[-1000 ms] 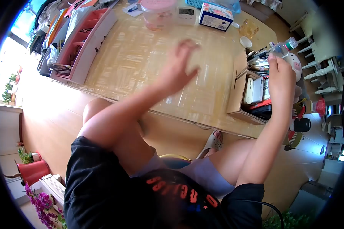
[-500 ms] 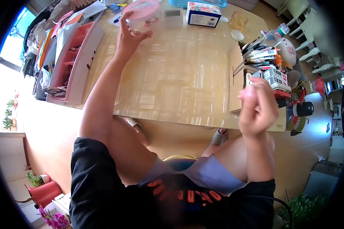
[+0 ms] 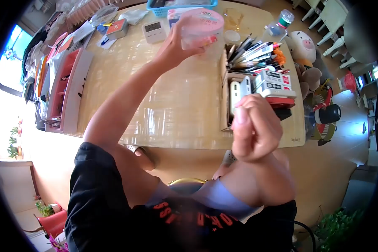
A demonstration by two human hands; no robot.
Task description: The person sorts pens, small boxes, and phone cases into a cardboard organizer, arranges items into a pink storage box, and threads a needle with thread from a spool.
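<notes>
My left hand [image 3: 178, 46] grips a round clear plastic container with a pink lid [image 3: 203, 22] at the far side of the table. Red bits show through its clear wall. The container covers much of a small box [image 3: 174, 15] behind it. To the left of that hand stands a white digital timer [image 3: 154, 32]. My right hand [image 3: 258, 128] is raised near the camera, in front of the cardboard organizer, with thumb and fingers closed together. Whether anything is pinched in it cannot be made out.
A cardboard organizer [image 3: 224, 96] with pens and white boxes stands at the right. At the left edge is a pink-and-white drawer unit [image 3: 73, 98]. A blue basket [image 3: 157, 11], a glass cup [image 3: 233, 19], a round white lid [image 3: 232, 37] and a plastic bottle [image 3: 277, 28] are farther back.
My left hand has closed on the pink-lidded container and carried it right, across the front of the box. My right hand moved left, still closed. The camera view has shifted too.
</notes>
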